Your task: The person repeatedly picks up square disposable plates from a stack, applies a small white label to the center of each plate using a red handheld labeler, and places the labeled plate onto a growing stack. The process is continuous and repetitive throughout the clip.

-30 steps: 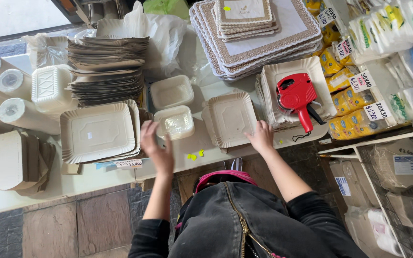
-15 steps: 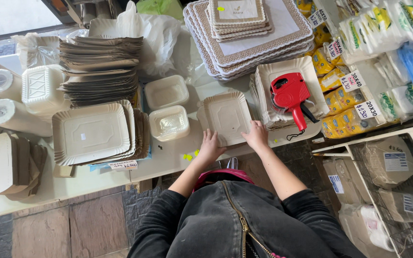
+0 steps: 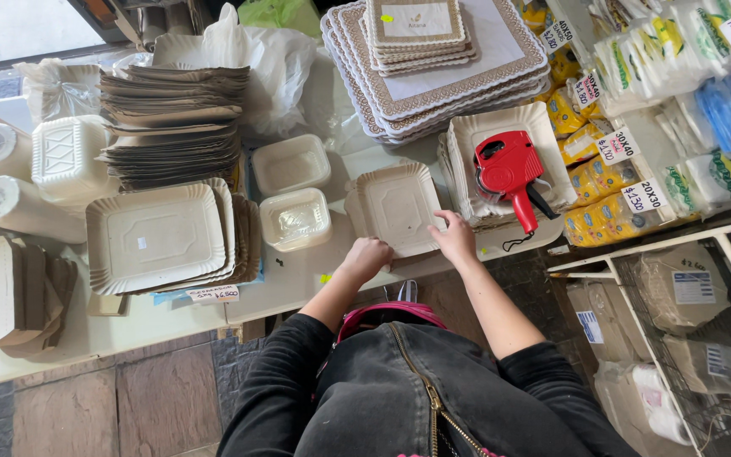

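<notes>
You have one view only, from a camera worn on your head, looking almost straight down over your dark jacket (image 3: 416,398) at the bottom centre of the frame. It faces forward across the white counter (image 3: 298,279), which fills the middle and upper frame, and is near enough that your forearms run up from the lower edge to mid-frame. The tiled floor (image 3: 129,406) shows at lower left. A wire shelf (image 3: 678,338) sits at lower right, seen from above. No second view exists, so no part of the scene is shared.
</notes>
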